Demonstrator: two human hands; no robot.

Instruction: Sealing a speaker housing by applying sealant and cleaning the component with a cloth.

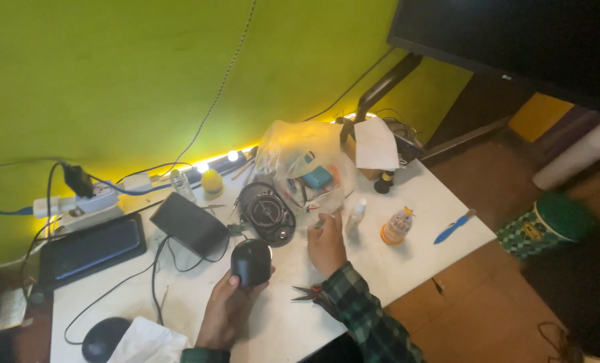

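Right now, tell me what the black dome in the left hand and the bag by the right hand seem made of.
Black dome in the left hand: probably moulded plastic, matte, with only a dull sheen. Bag beyond the right hand: thin clear plastic film, crinkled and glossy, its contents showing through.

- At your twelve o'clock sits a clear plastic bag (298,151) — crumpled, a teal box inside.
- At ten o'clock lies a dark tablet (93,250) — flat, screen bluish.
- At one o'clock, overhead, hangs a black monitor (515,37).
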